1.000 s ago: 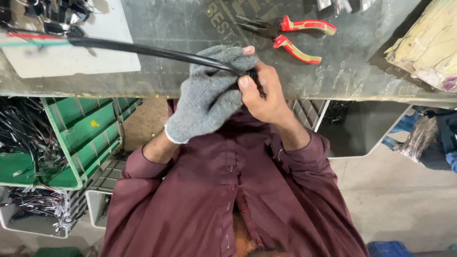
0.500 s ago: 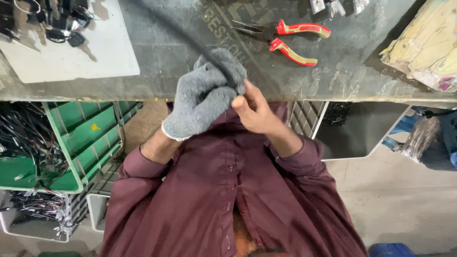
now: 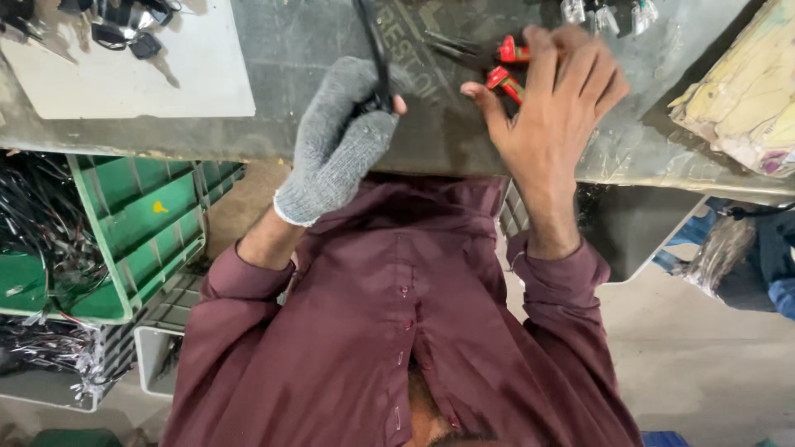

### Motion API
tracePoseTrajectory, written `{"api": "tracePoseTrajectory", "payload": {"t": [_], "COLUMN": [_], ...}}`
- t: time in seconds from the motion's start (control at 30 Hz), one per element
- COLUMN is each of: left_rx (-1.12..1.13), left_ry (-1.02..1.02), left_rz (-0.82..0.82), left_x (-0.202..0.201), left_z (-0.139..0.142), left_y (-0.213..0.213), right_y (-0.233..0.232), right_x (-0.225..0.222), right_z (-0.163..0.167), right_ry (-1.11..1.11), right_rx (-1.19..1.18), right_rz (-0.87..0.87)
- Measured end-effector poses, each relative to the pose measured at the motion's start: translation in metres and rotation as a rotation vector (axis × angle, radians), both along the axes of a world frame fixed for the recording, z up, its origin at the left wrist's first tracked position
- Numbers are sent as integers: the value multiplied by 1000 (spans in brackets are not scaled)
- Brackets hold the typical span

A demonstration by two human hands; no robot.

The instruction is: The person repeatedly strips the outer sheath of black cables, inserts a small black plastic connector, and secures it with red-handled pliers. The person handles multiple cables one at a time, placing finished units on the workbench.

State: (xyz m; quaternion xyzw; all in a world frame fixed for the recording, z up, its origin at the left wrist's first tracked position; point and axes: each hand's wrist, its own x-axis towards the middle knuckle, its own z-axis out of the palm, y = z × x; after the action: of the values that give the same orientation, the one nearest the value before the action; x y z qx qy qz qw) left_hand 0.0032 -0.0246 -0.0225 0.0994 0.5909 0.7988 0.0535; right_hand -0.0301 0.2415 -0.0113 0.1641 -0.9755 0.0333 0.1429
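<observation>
Left hand: my left hand (image 3: 344, 132), in a grey knit glove, was closed in a fist around the cable (image 3: 374, 50), thumb tip bare at the top of the fist.
Cable: black, it ran from my fist straight up across the bench (image 3: 331, 50) and out of the top of the view; the gripped end was hidden inside the glove.
Right hand: my right hand (image 3: 551, 108) was bare, fingers spread and open, holding nothing, hovering just over the pliers (image 3: 505, 66); I could not tell whether a fingertip touched them.
Pliers: red-handled, lying flat on the bench, mostly covered by my right fingers, just right of the cable.
Bench: grey and worn, its near edge running across at my chest.
Sheet: a white sheet (image 3: 124, 79) lay on the bench at the left, with small black connectors (image 3: 124, 33) near its top edge.
Clear parts: a few small clear plastic parts (image 3: 604, 15) sat at the top, beyond my right hand.
Cloth: a yellowish bundle of cloth (image 3: 737, 91) lay at the far right of the bench.
Crate: a green crate (image 3: 141, 232) stood under the bench on my left, beside black wires (image 3: 33, 240).
Shirt: my maroon shirt (image 3: 397, 331) filled the lower middle.
</observation>
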Motion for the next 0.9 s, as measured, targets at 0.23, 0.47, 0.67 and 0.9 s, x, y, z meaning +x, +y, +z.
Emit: {"api": "tracePoseTrajectory", "payload": {"t": [0.23,0.47,0.67,0.9], "left_rx": [-260,88,7,-184], "left_ry": [309,-206,-277,103], "left_rz": [-159,-147,-188,-325], "left_x": [-7,18,23,9], "left_z": [40,52,60,68], "left_y": [-2,19,15,-2], "right_y": [1,-37,-35,-30], "right_x": [5,5,0,-7], "right_z": [-1,17,9,6], "right_ry": [-389,-360,-102,-220], "right_rx": [-1251,-899,-453,-598], "right_rz": [190,290,359,504]}}
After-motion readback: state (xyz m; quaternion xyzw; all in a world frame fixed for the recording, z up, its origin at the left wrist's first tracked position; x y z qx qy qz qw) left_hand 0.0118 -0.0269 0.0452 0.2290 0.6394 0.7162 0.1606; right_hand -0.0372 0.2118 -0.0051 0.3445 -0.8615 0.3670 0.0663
